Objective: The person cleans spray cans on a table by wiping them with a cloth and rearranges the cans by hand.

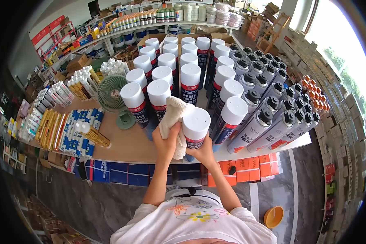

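Note:
My left hand (pixel 166 140) is closed around a cream cloth (pixel 173 116), pressing it against the side of a spray can (pixel 196 123) with a white cap and a dark, red-banded label. Around the lower right side of the same can wraps my right hand (pixel 203 153). The can is roughly upright at the table's front edge; its base is hidden by my hands and the cloth. Rows of matching white-capped cans (pixel 190 75) stand just behind and beside it. Silver cans with black tops (pixel 254 126) are grouped to the right.
A green fan (pixel 112 93) stands left on the table (pixel 132 150). Further left lie sealant tubes (pixel 83 130) and a loose yellow tube (pixel 94 135). Orange-topped cans (pixel 313 95) sit at the right. Blue boxes (pixel 118 173) and orange boxes (pixel 244 168) are below the table edge.

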`<control>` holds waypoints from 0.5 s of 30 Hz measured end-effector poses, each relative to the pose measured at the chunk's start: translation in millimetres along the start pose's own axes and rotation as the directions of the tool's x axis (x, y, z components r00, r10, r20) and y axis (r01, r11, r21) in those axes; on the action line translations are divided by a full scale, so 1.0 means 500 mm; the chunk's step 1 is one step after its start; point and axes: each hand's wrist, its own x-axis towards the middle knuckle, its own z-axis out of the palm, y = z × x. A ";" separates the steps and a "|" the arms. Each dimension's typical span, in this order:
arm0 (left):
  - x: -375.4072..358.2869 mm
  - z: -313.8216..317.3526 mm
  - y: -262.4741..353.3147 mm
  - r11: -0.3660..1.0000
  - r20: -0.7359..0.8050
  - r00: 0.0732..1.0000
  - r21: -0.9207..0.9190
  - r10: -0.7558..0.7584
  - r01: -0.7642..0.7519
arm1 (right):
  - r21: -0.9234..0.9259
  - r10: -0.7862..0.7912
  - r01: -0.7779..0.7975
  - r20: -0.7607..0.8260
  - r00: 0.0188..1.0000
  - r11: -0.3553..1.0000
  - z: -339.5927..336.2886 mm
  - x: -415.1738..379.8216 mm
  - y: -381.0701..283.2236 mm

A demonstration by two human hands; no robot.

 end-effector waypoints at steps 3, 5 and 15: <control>0.011 0.004 -0.004 0.996 0.032 0.996 -0.016 -0.086 0.087 | -0.016 0.013 -0.014 -0.030 0.999 1.000 0.003 0.005 -0.013; 0.015 -0.011 -0.029 0.990 0.077 0.989 0.069 -0.125 0.120 | -0.014 -0.012 0.012 -0.028 1.000 1.000 0.004 0.004 0.001; 0.013 0.006 0.063 1.000 0.075 0.997 0.011 0.017 -0.018 | -0.032 0.011 -0.012 -0.055 0.998 0.999 0.007 -0.004 0.007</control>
